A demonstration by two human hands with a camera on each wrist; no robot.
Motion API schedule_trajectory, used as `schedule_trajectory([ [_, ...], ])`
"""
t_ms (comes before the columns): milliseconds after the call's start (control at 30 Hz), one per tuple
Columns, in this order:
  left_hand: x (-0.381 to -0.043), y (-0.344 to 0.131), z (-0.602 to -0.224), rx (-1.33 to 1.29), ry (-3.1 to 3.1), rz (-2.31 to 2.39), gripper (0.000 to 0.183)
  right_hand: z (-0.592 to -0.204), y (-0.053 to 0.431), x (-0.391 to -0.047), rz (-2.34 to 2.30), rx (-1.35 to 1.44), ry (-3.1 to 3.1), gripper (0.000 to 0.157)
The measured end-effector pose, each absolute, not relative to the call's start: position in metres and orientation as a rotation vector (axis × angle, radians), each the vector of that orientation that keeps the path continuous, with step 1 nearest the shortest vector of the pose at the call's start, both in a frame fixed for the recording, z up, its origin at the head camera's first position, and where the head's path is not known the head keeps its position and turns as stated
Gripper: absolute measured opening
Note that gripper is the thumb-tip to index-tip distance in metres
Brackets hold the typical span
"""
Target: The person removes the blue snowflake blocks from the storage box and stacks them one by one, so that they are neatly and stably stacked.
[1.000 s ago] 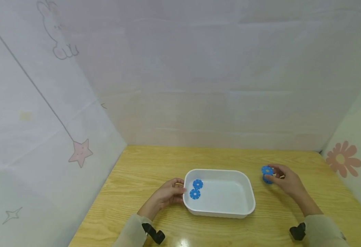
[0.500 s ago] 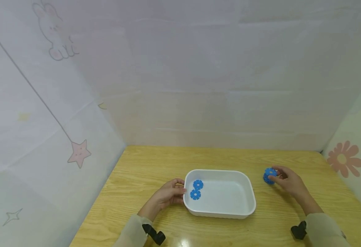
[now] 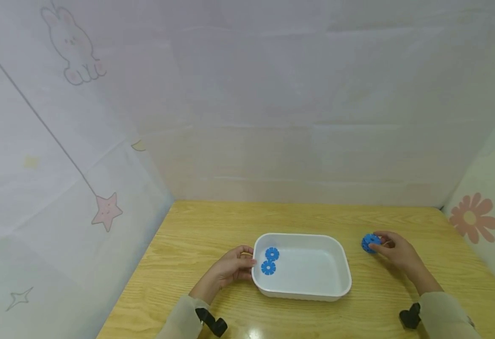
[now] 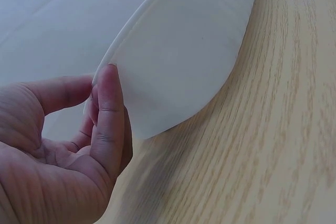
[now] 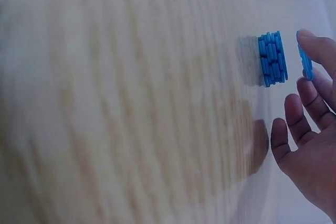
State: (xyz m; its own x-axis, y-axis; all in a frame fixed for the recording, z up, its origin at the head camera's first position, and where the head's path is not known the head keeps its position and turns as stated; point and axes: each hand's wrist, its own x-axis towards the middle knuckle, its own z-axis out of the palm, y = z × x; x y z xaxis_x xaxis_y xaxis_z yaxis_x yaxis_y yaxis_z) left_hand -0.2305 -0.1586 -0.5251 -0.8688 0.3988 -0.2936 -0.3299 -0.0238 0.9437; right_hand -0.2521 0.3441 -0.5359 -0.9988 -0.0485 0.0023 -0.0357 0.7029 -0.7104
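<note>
My left hand [image 3: 232, 267] pinches the left rim of a white plastic basin [image 3: 344, 278] between thumb and fingers; in the left wrist view the thumb and fingertips meet at the basin's edge. Two blue snowflake discs, flower-shaped and notched, lie inside it at the left: one disc [image 3: 272, 254] just behind the other disc [image 3: 268, 267]. To the right of the basin, my right hand [image 3: 397, 252] pinches one more blue disc [image 5: 304, 59] by its edges. Facing it across a small gap in the right wrist view is a neat stack of several blue discs [image 5: 272, 59] on the table.
A wood-grain table [image 3: 213, 221] carries everything. Pale fabric with printed drawings hangs behind it and along both sides. A black wrist mount [image 3: 211, 322] sits at the left cuff, another mount [image 3: 410, 316] at the right cuff.
My right hand has moved slightly right and downward, bringing its disc over the stack and closer to it. The left hand keeps its hold on the basin.
</note>
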Motion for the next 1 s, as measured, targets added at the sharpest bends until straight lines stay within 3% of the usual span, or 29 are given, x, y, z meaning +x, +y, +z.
schedule_trajectory([
  [1000,-0.2303,-0.1585,-0.5256,0.069,1.777,1.937,0.038,-0.5384,0.3406,-0.2548,-1.160,-0.101,2.886,0.062],
])
